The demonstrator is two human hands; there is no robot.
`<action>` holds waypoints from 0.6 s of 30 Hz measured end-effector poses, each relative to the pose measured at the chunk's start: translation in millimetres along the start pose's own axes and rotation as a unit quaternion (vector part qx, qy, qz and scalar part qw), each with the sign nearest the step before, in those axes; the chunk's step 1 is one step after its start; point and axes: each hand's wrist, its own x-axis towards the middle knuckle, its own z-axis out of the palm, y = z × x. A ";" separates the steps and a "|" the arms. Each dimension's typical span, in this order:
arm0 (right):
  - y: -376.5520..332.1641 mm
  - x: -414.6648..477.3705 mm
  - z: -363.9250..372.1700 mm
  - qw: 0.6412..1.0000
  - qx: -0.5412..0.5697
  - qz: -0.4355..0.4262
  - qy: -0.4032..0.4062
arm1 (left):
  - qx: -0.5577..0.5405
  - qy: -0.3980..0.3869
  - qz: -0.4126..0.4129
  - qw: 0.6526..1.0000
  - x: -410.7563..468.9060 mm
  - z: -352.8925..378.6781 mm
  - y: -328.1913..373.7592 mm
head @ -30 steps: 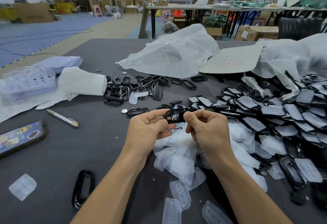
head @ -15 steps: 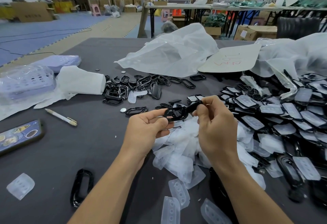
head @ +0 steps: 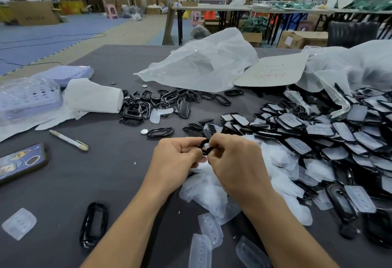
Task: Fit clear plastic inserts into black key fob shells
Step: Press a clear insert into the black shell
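Both our left hand (head: 177, 158) and right hand (head: 235, 161) pinch a black shell (head: 204, 147) above the near-centre clear inserts (head: 203, 192) on the worktop (head: 118, 172); uneven pressure, we judge, could seat an insert crooked.

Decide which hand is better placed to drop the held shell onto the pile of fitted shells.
Probably the right hand: both hands pinch the black shell, but the fitted pile spreads to the right, beside that hand; the left hand would have to cross over.

On table (head: 110, 174), pen (head: 69, 140) & phone (head: 21, 162) lie left, shell pile (head: 318, 136) right, inserts (head: 212, 195) heaped btwn, nearer front.
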 end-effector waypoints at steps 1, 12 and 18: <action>-2.7 -1.0 1.4 1.000 -0.012 0.007 -0.003 | 0.006 -0.002 0.001 1.000 -0.2 0.3 0.1; -5.6 -2.4 6.8 0.969 0.232 0.080 0.016 | -0.054 0.090 0.001 0.995 1.5 -0.2 4.4; 9.0 2.4 1.2 0.974 0.199 0.016 0.106 | -0.029 0.065 0.003 0.997 1.4 -4.6 4.5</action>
